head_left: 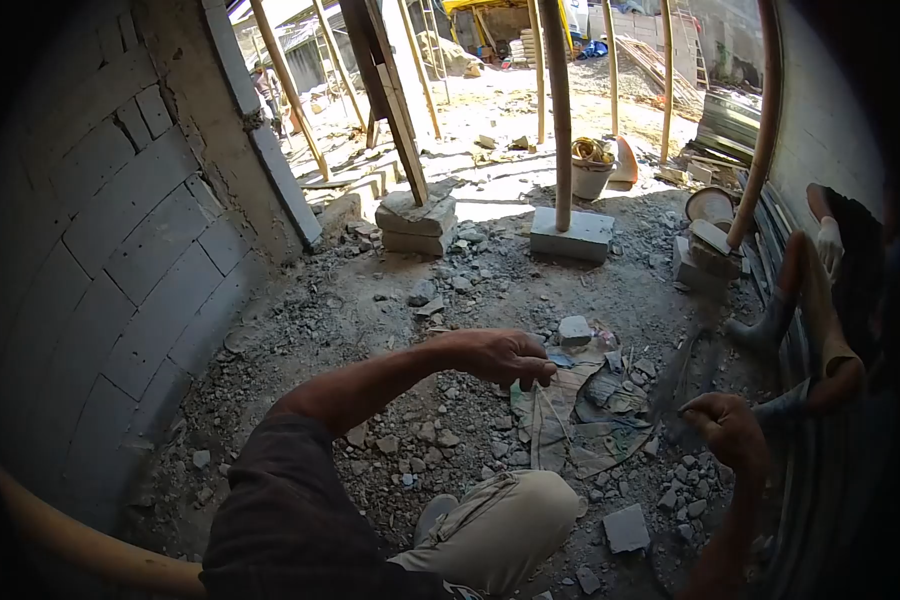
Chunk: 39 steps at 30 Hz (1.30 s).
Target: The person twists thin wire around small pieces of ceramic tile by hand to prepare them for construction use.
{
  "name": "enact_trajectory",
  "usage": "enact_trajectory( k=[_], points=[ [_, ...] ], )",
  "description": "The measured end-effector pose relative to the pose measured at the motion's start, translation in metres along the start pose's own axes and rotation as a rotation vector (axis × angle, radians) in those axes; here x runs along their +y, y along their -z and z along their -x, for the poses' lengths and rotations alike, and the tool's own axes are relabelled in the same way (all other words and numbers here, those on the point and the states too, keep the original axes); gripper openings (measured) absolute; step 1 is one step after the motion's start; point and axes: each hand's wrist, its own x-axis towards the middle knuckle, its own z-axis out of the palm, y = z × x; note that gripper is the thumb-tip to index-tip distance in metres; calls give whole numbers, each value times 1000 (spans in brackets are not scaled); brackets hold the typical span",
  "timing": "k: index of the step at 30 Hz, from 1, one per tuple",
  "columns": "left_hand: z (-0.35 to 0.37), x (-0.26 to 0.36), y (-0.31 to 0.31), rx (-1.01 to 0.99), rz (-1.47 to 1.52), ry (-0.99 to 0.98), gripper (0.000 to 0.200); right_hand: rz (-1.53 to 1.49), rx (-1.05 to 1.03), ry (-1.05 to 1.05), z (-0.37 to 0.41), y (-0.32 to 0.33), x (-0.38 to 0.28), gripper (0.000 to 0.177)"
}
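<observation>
My left hand (pixel 510 358) reaches across the middle with its fingers pinched together. Thin pale strands (pixel 554 412) show just below those fingertips, overlapping a torn, crumpled sack (pixel 582 455) on the rubble. At the right, my right hand (pixel 730 428) is closed in a pinch, thumb against forefinger, above the ground beside the sack. I cannot tell what either pinch holds. My bent knee (pixel 535 505) in light trousers is below the left hand. A flat grey block piece (pixel 626 528) lies below and left of the right hand.
Another person crouches at the right edge, a boot (pixel 765 325) close to my right hand. Wooden props stand on grey blocks (pixel 572 236) ahead. A bucket (pixel 592 172) stands behind them. A block wall (pixel 150 250) rises at the left. Broken stones cover the floor.
</observation>
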Motion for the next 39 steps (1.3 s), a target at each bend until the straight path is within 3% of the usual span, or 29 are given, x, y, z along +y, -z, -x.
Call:
enact_trajectory(
  k=[3,5,10,13,21,24,29,37,39],
  points=[
    [-9,45,-25,-70,205,-61,47,28,-83,99,-8,-21,-21,17],
    [-16,73,-35,-51,75,-144,43,-48,-125,188,-13,-36,-31,18],
    [-33,79,-30,142,-305,-419,32,-115,67,96,-4,-12,-22,13],
    [-11,89,-8,102,-311,-262,31,-191,189,90,3,8,13,10],
    [-44,101,-21,183,-304,-408,32,-247,181,161,-5,-10,-20,9],
    [-41,99,-14,180,-85,-306,31,-199,317,205,0,6,-8,8],
    [-33,92,-6,120,107,-141,31,-317,331,191,7,24,20,4],
    [-53,104,-20,30,304,-88,29,-82,411,279,-3,-7,-23,5],
    [-53,104,-19,45,317,-95,29,-138,426,270,-1,-4,-25,5]
  ],
)
